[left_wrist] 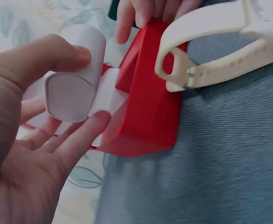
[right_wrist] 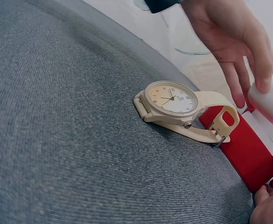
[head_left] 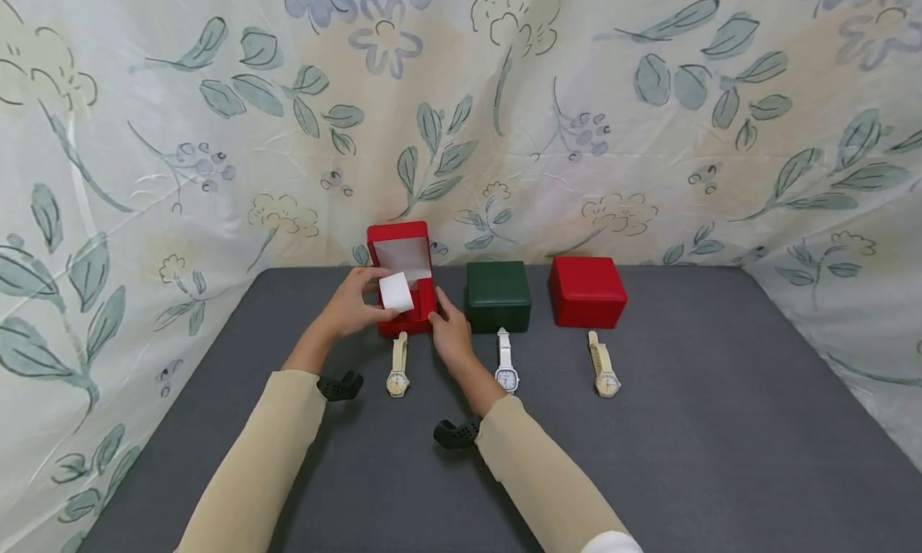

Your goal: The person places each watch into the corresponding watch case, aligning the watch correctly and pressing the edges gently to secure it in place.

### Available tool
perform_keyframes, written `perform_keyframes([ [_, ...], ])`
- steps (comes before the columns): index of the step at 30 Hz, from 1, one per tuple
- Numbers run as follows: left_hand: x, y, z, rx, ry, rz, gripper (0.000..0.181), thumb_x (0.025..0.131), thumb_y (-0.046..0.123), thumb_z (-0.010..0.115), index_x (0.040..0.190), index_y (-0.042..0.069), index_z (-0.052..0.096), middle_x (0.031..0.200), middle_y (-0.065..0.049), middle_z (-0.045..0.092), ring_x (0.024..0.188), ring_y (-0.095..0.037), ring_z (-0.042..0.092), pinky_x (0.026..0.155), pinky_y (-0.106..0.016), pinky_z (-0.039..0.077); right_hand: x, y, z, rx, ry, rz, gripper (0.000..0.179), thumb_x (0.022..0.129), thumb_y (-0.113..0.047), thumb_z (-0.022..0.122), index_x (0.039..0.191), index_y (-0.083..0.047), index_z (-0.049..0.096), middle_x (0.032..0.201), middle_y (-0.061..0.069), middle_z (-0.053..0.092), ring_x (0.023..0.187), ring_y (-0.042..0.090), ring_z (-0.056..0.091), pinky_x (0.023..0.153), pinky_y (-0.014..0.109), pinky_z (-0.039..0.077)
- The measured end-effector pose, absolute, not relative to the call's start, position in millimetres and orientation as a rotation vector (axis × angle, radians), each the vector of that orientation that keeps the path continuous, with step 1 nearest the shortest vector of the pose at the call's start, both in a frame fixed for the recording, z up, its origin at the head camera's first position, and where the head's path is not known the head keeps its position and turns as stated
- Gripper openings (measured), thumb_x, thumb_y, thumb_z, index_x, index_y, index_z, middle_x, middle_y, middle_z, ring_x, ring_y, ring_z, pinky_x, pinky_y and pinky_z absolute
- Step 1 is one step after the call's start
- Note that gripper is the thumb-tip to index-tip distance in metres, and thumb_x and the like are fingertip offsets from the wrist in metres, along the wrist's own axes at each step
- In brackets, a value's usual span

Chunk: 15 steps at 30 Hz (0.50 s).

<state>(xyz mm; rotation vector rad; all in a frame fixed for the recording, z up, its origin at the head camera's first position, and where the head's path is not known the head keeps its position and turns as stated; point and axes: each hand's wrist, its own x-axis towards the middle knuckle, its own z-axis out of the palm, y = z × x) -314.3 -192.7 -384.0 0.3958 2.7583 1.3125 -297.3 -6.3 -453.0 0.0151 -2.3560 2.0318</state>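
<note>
A flowered cloth (head_left: 216, 161) hangs behind everything and down both sides. In front of it spreads a dark grey table (head_left: 706, 425). Two beige sleeves reach in from below, the left sleeve (head_left: 248, 465) from about seven o'clock and the right sleeve (head_left: 547, 473) from about five.

Along the table's far edge sit three boxes. The open red box (head_left: 423, 303) has its lid (head_left: 398, 231) raised at the back, showing a pale lining. At three o'clock from it is the green box (head_left: 499, 297), closed, and farther out the same way is the closed red box (head_left: 587, 293).

The left hand (head_left: 350, 303) comes to the open red box at nine o'clock, its thumb and fingers pinching a small white cushion. The right hand (head_left: 452, 329) is at about four o'clock of that box, thumb and fingers clamped on its near corner.

Each box has a watch at roughly six o'clock: the left cream watch (head_left: 397, 383) just beside the open red box, the white watch (head_left: 507, 379) below the green box and right by the right forearm, and the right cream watch (head_left: 607, 383) below the closed red box.

A black band (head_left: 341, 386) shows at the left wrist and another at the right.

The white cushion (head_left: 397, 292) is over the open red box, tilted.
</note>
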Motion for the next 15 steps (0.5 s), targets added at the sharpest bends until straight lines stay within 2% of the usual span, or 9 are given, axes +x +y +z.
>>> perform_keyframes([
  [3, -304, -197, -389, 0.377, 2.642, 1.505, 0.069, 0.084, 0.011, 0.073, 0.144, 0.007, 0.038, 0.144, -0.019, 0.036, 0.132, -0.042, 0.044, 0.098, -0.051, 0.049, -297, -7, -451, 0.023, -2.356, 2.013, 0.051, 0.100, -0.013, 0.046, 0.149, -0.018, 0.038, 0.152, 0.005, 0.043, 0.140, 0.024, 0.041, 0.114, 0.043, 0.037],
  [7, -298, -200, -400, 0.340, 2.563, 1.712, 0.069, 0.086, 0.010, 0.071, 0.145, 0.009, 0.037, 0.144, -0.019, 0.041, 0.131, -0.038, 0.045, 0.105, -0.052, 0.043, -296, -7, -446, 0.017, -2.375, 1.982, 0.049, 0.100, -0.013, 0.046, 0.148, -0.018, 0.039, 0.151, 0.005, 0.043, 0.140, 0.025, 0.040, 0.114, 0.045, 0.035],
  [12, -293, -195, -409, 0.278, 2.576, 1.824, 0.068, 0.085, 0.012, 0.072, 0.145, 0.012, 0.039, 0.144, -0.015, 0.044, 0.132, -0.034, 0.043, 0.105, -0.053, 0.044, -294, -8, -447, 0.005, -2.415, 1.918, 0.048, 0.100, -0.014, 0.046, 0.147, -0.020, 0.042, 0.150, 0.005, 0.046, 0.139, 0.025, 0.042, 0.114, 0.046, 0.035],
  [15, -293, -191, -412, 0.254, 2.586, 1.806, 0.069, 0.085, 0.015, 0.072, 0.145, 0.013, 0.038, 0.145, -0.014, 0.044, 0.134, -0.033, 0.042, 0.103, -0.052, 0.046, -293, -10, -450, 0.026, -2.448, 1.841, 0.049, 0.099, -0.013, 0.048, 0.147, -0.017, 0.042, 0.149, 0.008, 0.046, 0.138, 0.026, 0.044, 0.113, 0.046, 0.036],
])
